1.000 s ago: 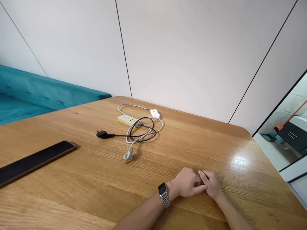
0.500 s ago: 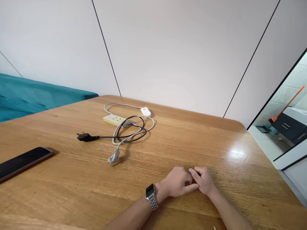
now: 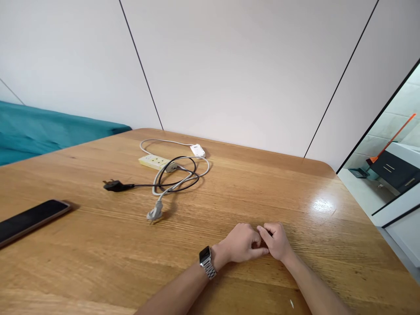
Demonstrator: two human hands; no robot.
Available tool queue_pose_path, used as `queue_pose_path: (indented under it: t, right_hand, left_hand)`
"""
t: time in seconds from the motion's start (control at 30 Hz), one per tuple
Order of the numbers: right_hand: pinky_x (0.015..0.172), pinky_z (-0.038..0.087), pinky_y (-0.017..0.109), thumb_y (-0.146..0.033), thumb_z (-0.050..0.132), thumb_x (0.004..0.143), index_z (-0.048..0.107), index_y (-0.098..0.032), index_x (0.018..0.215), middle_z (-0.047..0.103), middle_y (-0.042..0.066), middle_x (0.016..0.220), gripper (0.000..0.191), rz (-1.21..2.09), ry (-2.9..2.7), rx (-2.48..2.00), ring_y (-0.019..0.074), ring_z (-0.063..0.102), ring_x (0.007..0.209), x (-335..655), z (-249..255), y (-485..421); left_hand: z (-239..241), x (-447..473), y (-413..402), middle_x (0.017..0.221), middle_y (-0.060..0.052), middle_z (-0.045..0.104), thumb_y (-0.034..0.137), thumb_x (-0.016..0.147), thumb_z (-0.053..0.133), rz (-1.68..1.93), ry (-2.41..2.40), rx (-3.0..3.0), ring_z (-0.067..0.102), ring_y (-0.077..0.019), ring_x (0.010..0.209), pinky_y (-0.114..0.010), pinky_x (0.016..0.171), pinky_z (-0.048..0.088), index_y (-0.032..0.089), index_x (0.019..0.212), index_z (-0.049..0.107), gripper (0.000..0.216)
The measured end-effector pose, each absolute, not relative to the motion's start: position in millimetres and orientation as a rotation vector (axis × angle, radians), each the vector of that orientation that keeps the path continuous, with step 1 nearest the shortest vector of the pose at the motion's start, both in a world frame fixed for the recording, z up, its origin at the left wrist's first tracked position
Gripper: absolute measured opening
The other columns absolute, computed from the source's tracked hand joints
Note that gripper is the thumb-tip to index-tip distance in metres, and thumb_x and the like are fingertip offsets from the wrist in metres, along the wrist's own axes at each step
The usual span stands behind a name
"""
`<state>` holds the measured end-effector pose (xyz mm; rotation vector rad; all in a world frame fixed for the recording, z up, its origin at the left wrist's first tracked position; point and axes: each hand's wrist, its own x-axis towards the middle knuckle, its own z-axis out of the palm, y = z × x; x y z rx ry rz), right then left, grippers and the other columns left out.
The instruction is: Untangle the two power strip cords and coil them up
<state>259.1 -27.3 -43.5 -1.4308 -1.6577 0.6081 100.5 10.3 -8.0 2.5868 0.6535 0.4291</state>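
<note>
My left hand [image 3: 244, 243], with a watch [image 3: 207, 261] on its wrist, rests on the wooden table with its fingers curled in. Against it lies my right hand [image 3: 275, 240], also closed, its thumb touching the left hand's fingers. No object shows in either one. Beyond them to the left are a yellowish power strip [image 3: 153, 162] and a loop of grey cord [image 3: 204, 173] with a grey plug [image 3: 155, 211]. A black cord ending in a black plug [image 3: 113, 186] tangles through that loop. Behind sits a small white box [image 3: 197, 151].
A phone [image 3: 34, 221] lies at the table's left side. The wooden table [image 3: 249, 188] meets a white wall [image 3: 236, 78] at the back. A teal sofa [image 3: 55, 131] stands at left. Through a doorway at right show an orange-handled broom [image 3: 397, 135] and a dark cabinet [image 3: 393, 170].
The whole view has shifted slightly, so things sit a little higher and further left. My hands keep the same pose, and nothing on the table has moved.
</note>
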Motion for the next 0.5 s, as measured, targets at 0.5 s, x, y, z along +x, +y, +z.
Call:
queue_pose_path:
  t: [0.5]
  right_hand:
    - [0.049, 0.022, 0.026, -0.043, 0.045, 0.086, 0.027, -0.021, 0.049, 0.030, -0.005, 0.046, 0.046, 0.586, -1.686, -1.463, 0.0088, 0.029, 0.047, 257.5, -39.6, -28.9]
  left_hand:
    - [-8.5, 100.5, 11.7, 0.052, 0.000, 0.062, 0.041, 0.080, 0.065, 0.393, 0.665, 2.625, 0.042, -0.0072, 0.044, -0.024, 0.048, 0.020, 0.016, 0.052, 0.062, 0.037]
